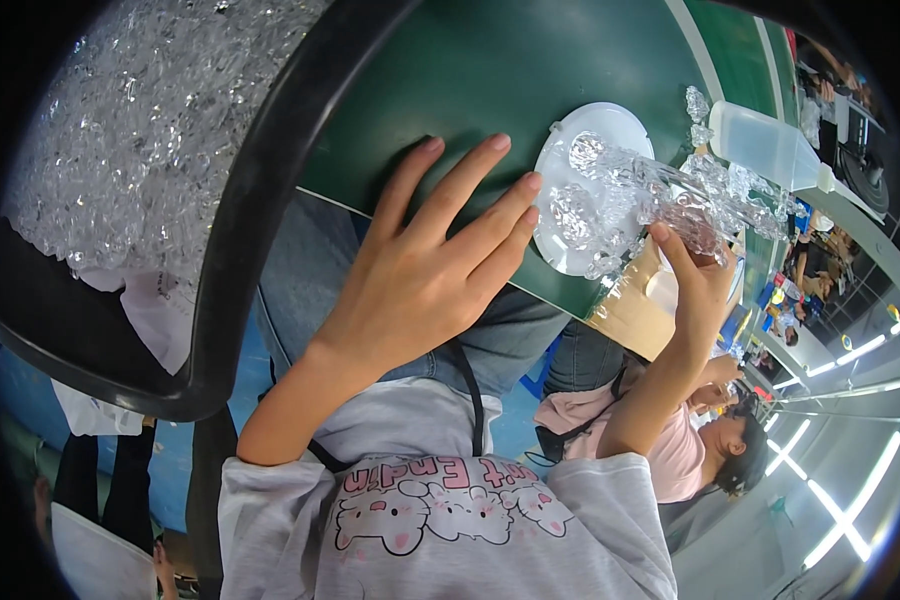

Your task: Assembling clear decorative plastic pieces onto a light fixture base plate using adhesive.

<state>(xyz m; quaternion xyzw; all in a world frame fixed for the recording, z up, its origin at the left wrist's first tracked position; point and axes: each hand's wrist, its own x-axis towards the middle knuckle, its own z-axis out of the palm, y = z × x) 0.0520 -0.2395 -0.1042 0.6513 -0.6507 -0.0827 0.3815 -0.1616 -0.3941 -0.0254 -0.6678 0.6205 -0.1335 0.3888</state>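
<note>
A white round plate-like disc (625, 125) lies on the green tabletop (450, 75). Clear, glossy faceted plastic pieces (575, 212) rest on it. My left hand (420, 285) is spread out palm down over the table's near edge, its fingertips beside the disc's left rim; I cannot tell whether they touch it. At the disc's right side, my right hand (698, 275) pinches a long clear plastic piece (660, 190) that lies tilted across the disc. Its thumb shows in front, while the other fingers are partly hidden behind the clear plastic.
A large black-rimmed bin (280, 115) heaped with clear plastic bits (160, 120) stands at the left. Beyond my right hand are a translucent container (755, 145) and more clear pieces. A cardboard box (630, 320) is below the disc. Someone in pink (675, 455) sits to the right.
</note>
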